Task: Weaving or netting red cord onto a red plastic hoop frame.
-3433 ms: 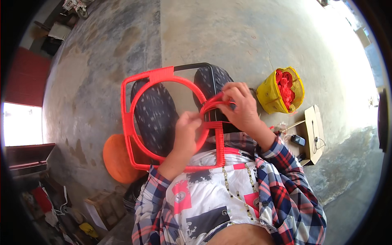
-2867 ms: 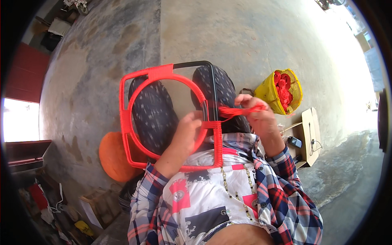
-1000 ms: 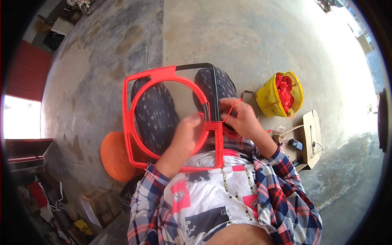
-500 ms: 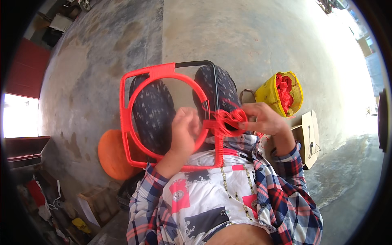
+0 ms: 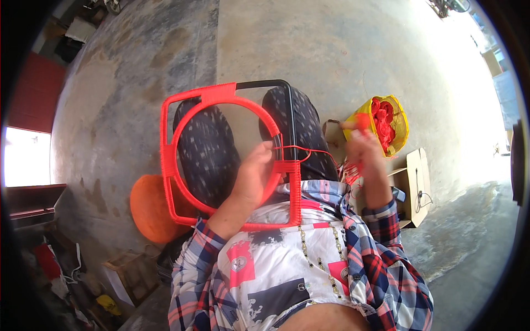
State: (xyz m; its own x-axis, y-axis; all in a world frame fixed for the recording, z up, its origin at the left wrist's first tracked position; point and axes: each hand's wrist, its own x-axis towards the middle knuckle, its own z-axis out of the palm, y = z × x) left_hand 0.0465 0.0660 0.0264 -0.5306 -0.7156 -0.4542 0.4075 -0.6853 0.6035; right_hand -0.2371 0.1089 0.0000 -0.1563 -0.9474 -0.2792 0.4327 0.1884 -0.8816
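Observation:
A rounded square frame [image 5: 167,140] with an inner ring lies across my lap. Red cord is wrapped tightly over most of it; the upper right corner is bare black metal. My left hand [image 5: 255,174] is closed on the ring's right side, beside a short unwrapped stretch; its fingertips are partly hidden. A red strand [image 5: 309,149] runs from that spot to the right, toward my right hand [image 5: 365,151]. That hand is raised off the frame, smeared by motion, with a bunch of red cord [image 5: 361,121] in its fingers.
Just beyond my right hand stands a yellow bag [image 5: 400,118] holding red cord bundles. An open cardboard box [image 5: 417,187] sits to its near side. An orange round seat [image 5: 148,209] is at my left, with a wooden crate [image 5: 132,276] nearer. Concrete floor [image 5: 276,44] stretches ahead.
My right hand has moved right and away from the frame with the red cord, drawing a loose bunch out into a longer strand. My left hand stays at the ring.

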